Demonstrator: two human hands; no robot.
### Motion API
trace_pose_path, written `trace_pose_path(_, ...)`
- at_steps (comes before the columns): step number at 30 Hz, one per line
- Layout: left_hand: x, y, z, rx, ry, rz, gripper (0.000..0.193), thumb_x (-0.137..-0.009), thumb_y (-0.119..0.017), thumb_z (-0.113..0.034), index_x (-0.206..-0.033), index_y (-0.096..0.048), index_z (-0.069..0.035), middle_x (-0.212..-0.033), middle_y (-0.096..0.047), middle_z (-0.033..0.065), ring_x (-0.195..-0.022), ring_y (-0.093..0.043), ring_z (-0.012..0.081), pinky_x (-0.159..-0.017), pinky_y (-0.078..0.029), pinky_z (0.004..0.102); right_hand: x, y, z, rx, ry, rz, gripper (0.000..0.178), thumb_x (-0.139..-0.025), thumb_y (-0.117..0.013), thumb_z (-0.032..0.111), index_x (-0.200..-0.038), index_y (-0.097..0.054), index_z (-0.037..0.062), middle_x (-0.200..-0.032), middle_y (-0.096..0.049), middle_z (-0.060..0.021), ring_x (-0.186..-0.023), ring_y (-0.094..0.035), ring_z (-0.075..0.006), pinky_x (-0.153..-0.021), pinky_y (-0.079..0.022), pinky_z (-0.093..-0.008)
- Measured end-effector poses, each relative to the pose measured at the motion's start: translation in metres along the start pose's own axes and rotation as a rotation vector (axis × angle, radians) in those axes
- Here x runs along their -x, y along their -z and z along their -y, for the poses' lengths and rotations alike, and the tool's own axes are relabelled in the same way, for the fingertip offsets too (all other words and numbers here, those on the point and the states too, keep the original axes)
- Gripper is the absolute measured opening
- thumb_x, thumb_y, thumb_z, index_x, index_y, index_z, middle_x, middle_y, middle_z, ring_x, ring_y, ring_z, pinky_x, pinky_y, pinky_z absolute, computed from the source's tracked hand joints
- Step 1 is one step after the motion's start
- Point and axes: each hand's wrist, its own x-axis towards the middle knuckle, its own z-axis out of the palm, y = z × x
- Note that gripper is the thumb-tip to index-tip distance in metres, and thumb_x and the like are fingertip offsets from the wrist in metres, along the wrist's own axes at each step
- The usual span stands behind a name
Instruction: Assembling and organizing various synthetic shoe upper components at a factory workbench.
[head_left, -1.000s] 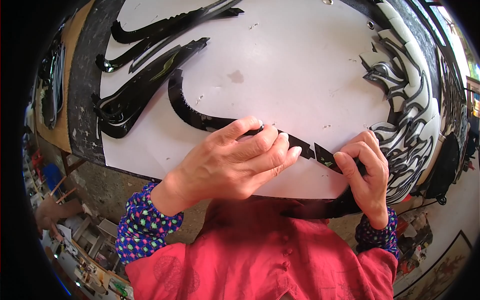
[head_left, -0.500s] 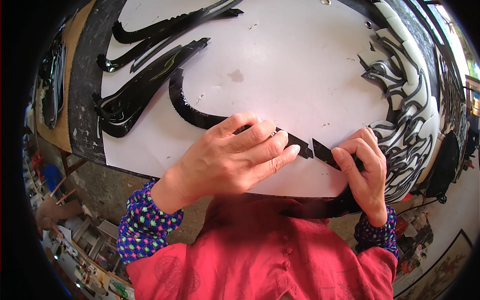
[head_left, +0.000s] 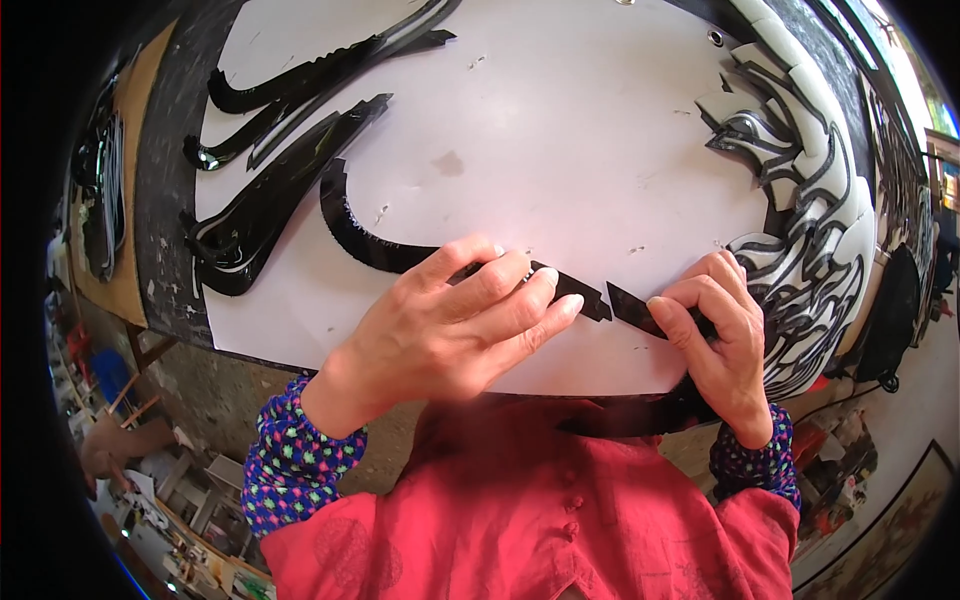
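Note:
A curved glossy black strip [head_left: 385, 254] with a toothed, hook-like left end lies on the white board [head_left: 560, 130]. My left hand [head_left: 450, 315] is closed over its straight right part, fingers bent and pressed on it. My right hand [head_left: 720, 335] pinches a second black strip [head_left: 634, 309] between thumb and fingers. The pointed tip of this second strip lies close to the stepped, cut end of the first one. More of a dark curved piece [head_left: 675, 410] shows below my right hand, past the board's near edge.
Several long black pieces [head_left: 270, 195] with hooked ends lie on the board's left. Along its right side spreads a layered black-and-white carved-looking relief [head_left: 800, 250]. A brown sheet [head_left: 110, 285] holding dark strips is at the far left. Metal eyelets [head_left: 715, 38] sit in the board.
The whole scene has shifted slightly left and downward in the picture. Both hands keep their hold, and the two strip ends stay close together.

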Motion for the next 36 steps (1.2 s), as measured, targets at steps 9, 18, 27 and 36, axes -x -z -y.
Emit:
trace_pose_path(9,0.0,0.003,0.0,-0.01,-0.013,0.014,0.032,-0.078,-0.074,-0.01,-0.11,-0.076,-0.016,-0.107,-0.064,-0.0019,-0.101,-0.059,0.0165,-0.088,-0.05,0.0343,-0.001,-0.003,0.001,0.025,0.01,0.004,0.01,-0.082,-0.075,0.01,-0.082,-0.066,0.0075,-0.077,-0.052,-0.0033,-0.076,-0.047,-0.0225,-0.071,-0.035,-0.0339)
trace_pose_path(18,0.004,0.011,0.001,-0.168,-0.037,-0.085,0.029,-0.075,-0.075,-0.011,-0.103,-0.077,-0.015,-0.104,-0.068,-0.0022,-0.1,-0.06,0.0178,-0.086,-0.05,0.0341,0.0,-0.008,-0.001,0.016,0.037,-0.065,0.01,-0.082,-0.074,0.011,-0.08,-0.065,0.0075,-0.077,-0.05,-0.0029,-0.075,-0.046,-0.0219,-0.07,-0.033,-0.0337)
trace_pose_path(27,0.003,0.011,-0.007,-0.347,-0.07,-0.167,0.019,-0.08,-0.076,-0.014,-0.098,-0.077,-0.019,-0.107,-0.066,-0.0082,-0.098,-0.06,0.0132,-0.089,-0.04,0.029,0.005,-0.009,-0.009,-0.009,0.067,-0.097,0.013,-0.083,-0.073,0.013,-0.079,-0.062,0.0077,-0.078,-0.048,-0.0044,-0.075,-0.044,-0.0236,-0.069,-0.032,-0.0348)
trace_pose_path(36,0.004,0.011,-0.01,-0.444,-0.051,-0.12,0.027,-0.083,-0.075,-0.016,-0.109,-0.077,-0.024,-0.11,-0.064,-0.0102,-0.095,-0.056,0.012,-0.089,-0.036,0.0282,0.006,-0.012,-0.012,-0.031,0.09,-0.157,0.015,-0.082,-0.074,0.012,-0.079,-0.059,0.0079,-0.077,-0.045,-0.0048,-0.075,-0.043,-0.0233,-0.069,-0.033,-0.0348)
